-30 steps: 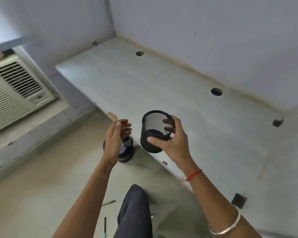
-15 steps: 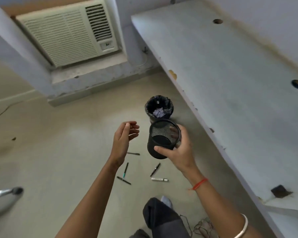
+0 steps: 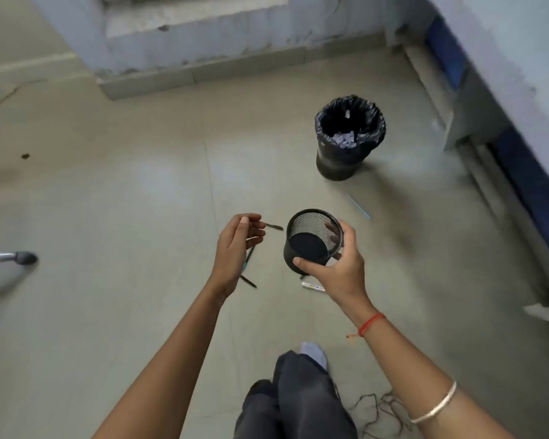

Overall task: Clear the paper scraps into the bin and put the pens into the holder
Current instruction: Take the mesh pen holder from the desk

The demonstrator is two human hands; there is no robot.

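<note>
My right hand (image 3: 338,274) grips a black mesh pen holder (image 3: 311,240), tilted with its mouth towards me and nothing visible inside. My left hand (image 3: 238,245) hovers just left of it with fingers loosely curled and nothing in them. On the floor below lie several pens: a dark pen (image 3: 274,227) past my left fingertips, a green-tipped pen (image 3: 250,258), another dark pen (image 3: 248,282), a white marker (image 3: 313,286) partly hidden by my right hand, and a pale blue pen (image 3: 358,206). A black-lined bin (image 3: 349,153) stands farther off with paper scraps inside.
A desk edge (image 3: 520,128) runs down the right side. A concrete ledge (image 3: 203,68) lines the far wall. A chair leg (image 3: 11,257) juts in at the left. My knee (image 3: 298,394) and a tangled cord (image 3: 381,410) are at the bottom.
My view has swung down from the desk to the floor. Both hands have lowered towards the pens, the right still holding the holder. The bin now stands clear of the holder.
</note>
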